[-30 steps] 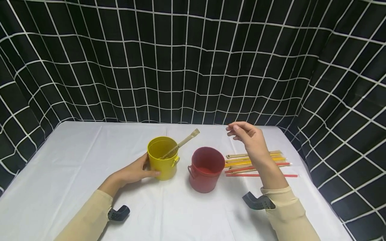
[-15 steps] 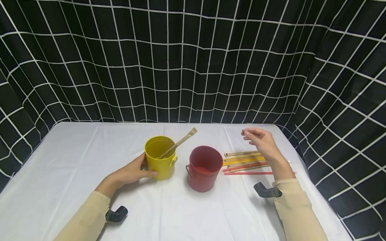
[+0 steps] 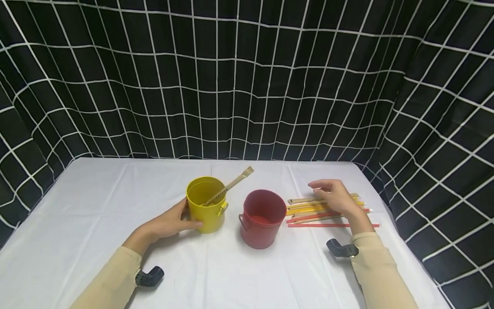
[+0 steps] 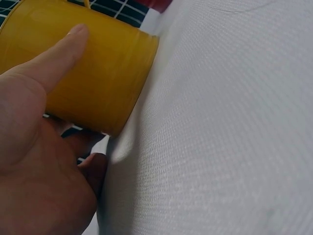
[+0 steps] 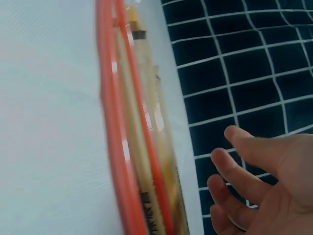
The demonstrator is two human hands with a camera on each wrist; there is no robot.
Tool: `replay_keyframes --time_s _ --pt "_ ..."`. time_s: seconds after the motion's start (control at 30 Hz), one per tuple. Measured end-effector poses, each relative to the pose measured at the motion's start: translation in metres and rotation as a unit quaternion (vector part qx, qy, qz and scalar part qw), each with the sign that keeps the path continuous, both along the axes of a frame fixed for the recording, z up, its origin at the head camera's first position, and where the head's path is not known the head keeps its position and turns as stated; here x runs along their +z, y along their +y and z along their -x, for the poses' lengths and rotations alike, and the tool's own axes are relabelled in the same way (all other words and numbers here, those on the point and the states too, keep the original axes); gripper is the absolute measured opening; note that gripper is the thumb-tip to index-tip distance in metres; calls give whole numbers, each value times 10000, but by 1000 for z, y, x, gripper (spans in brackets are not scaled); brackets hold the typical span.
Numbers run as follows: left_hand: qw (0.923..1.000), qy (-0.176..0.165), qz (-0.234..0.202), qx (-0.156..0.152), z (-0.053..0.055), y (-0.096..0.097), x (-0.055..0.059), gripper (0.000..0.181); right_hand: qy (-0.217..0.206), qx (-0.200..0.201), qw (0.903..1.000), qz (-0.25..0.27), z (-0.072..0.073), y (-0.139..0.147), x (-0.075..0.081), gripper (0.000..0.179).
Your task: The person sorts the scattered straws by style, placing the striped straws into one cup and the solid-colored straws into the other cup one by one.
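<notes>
My left hand (image 3: 170, 221) holds a small yellow metal bucket (image 3: 208, 216) upright on the table, thumb along its near side and fingers behind it. In the left wrist view the thumb lies on the yellow wall. A beige paper-wrapped straw (image 3: 235, 179) with dark print leans inside, its flat end sticking out to the right. My right hand (image 3: 333, 197) hovers over the back of a row of straws (image 3: 308, 210), fingers loosely bent and holding nothing. Red, yellow and beige straws lie side by side there, some in clear wrappers; hand and wrist hide part of them.
A red bucket (image 3: 263, 223) stands upright between the yellow bucket and the straws, its handle hanging on the left. White cloth (image 3: 247, 274) covers the table. Behind and at the sides hangs a black curtain (image 3: 216, 86) with a white grid.
My right hand has moved right from behind the red bucket, then lowered over the straws. The left hand keeps its hold on the yellow bucket.
</notes>
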State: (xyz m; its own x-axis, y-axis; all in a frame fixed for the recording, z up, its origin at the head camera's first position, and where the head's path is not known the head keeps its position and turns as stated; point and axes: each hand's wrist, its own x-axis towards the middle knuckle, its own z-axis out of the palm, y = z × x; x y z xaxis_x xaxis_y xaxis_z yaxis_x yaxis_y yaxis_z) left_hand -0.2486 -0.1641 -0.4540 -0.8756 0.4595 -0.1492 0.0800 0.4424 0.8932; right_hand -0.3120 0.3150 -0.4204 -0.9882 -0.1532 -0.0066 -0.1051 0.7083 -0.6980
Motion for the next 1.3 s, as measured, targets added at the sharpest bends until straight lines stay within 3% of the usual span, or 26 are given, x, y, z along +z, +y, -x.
replay_keyframes --time_s 0.37,0.6,0.73,1.07,1.3 --pt "9999 118 -44 -38 3 -3 -3 98 -321 291 9942 -980 1 -2 -7 29" --pt "10000 50 -28 1 1 -3 0 101 -536 -152 9902 -1279 -1 -8 -10 26" --pt "10000 23 -16 -22 1 -3 -1 102 -537 -205 9887 -1388 -1 -10 -10 22" --pt "10000 42 -51 -30 5 0 -1 100 -79 -288 9865 -1612 -1 -6 -1 23" --pt "10000 -3 -47 27 1 -1 -2 100 534 -353 9898 -1276 -6 -11 12 25"
